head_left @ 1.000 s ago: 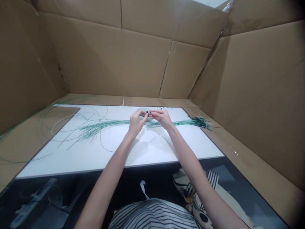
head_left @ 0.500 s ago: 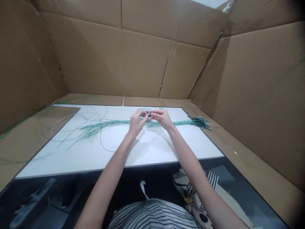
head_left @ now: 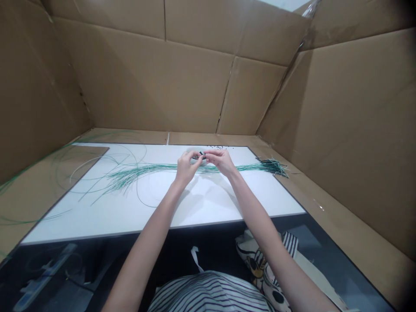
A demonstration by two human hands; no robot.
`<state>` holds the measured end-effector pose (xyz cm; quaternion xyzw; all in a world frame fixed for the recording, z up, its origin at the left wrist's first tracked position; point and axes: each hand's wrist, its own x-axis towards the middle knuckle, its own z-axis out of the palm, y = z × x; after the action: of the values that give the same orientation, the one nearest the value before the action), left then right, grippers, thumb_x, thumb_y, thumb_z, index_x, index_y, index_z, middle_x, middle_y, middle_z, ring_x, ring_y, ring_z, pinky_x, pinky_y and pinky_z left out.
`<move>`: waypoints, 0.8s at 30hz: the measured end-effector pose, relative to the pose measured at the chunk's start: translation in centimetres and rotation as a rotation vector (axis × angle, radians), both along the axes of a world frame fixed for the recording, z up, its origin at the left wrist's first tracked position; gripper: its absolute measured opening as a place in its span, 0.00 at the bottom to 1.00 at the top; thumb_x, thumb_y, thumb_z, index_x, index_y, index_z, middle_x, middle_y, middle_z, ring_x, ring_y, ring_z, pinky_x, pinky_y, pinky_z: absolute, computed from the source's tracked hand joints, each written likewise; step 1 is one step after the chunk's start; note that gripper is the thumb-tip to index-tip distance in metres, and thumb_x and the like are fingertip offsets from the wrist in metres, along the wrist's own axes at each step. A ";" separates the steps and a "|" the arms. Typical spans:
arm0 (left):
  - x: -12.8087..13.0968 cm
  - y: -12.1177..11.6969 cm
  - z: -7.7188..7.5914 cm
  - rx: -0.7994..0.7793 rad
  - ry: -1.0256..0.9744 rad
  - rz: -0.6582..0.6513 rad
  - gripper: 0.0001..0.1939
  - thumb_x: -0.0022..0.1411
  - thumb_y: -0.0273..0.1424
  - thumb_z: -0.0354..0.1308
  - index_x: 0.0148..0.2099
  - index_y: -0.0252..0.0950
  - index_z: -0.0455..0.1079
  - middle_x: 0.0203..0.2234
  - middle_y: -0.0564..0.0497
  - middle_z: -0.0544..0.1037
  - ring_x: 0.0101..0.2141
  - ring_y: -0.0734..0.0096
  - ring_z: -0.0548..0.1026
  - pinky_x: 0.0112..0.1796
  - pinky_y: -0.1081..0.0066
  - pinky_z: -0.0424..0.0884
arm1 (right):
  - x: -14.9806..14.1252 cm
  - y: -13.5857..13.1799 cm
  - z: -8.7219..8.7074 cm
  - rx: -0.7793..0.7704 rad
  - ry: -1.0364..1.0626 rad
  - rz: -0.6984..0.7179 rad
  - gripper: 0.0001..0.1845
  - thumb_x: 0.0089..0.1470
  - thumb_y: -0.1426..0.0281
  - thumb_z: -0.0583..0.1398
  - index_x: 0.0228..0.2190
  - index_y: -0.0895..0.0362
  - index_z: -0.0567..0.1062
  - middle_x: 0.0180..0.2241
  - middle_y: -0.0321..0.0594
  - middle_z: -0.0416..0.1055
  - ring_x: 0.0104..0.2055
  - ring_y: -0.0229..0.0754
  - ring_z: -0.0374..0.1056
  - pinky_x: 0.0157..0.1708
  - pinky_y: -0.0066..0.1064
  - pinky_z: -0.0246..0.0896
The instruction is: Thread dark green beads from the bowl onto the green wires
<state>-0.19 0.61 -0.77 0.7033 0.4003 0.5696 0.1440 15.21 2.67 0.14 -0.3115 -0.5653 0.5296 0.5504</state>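
Barely any shift from the earlier frames: left hand (head_left: 186, 169) and right hand (head_left: 221, 161) held in almost the same spot, close together, fingertips (head_left: 208, 153) pinched on one small black piece (head_left: 200, 152), too tiny to make out clearly. Just beneath the hands, one small white dish (head_left: 195, 158), mostly hidden behind the fingers, its contents not visible. One long, loose bundle of green wire strands (head_left: 156, 170) laid across the white desk (head_left: 208, 203), passing beneath both hands, dark ends gathered at the far right, stray strands curling left onto brown cardboard (head_left: 42, 173). Black beads (head_left: 221, 148) scattered along the far desk edge, too small to count. Beyond, cardboard walls (head_left: 139, 86). Nearer, one striped shirt (head_left: 208, 294) and one printed tote bag (head_left: 260, 268), both cut off by the frame.
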 end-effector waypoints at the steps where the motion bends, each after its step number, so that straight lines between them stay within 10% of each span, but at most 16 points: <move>1: 0.0 0.0 0.0 -0.003 -0.002 -0.002 0.02 0.56 0.29 0.55 0.31 0.37 0.68 0.28 0.54 0.74 0.32 0.72 0.69 0.30 0.74 0.64 | 0.0 0.0 0.0 0.001 -0.003 0.000 0.13 0.33 0.67 0.68 0.27 0.58 0.78 0.24 0.38 0.72 0.24 0.35 0.65 0.29 0.29 0.61; 24: -0.2 0.1 -0.1 0.063 0.097 0.016 0.03 0.57 0.27 0.54 0.32 0.38 0.68 0.29 0.54 0.75 0.32 0.70 0.68 0.37 0.71 0.64 | 0.0 0.3 -0.3 0.076 -0.134 -0.014 0.17 0.36 0.59 0.67 0.25 0.60 0.76 0.24 0.37 0.69 0.24 0.33 0.62 0.26 0.26 0.62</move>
<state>-0.35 0.73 -0.90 0.7311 0.3945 0.5481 0.0977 15.22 2.92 -0.16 -0.3291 -0.6182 0.4820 0.5264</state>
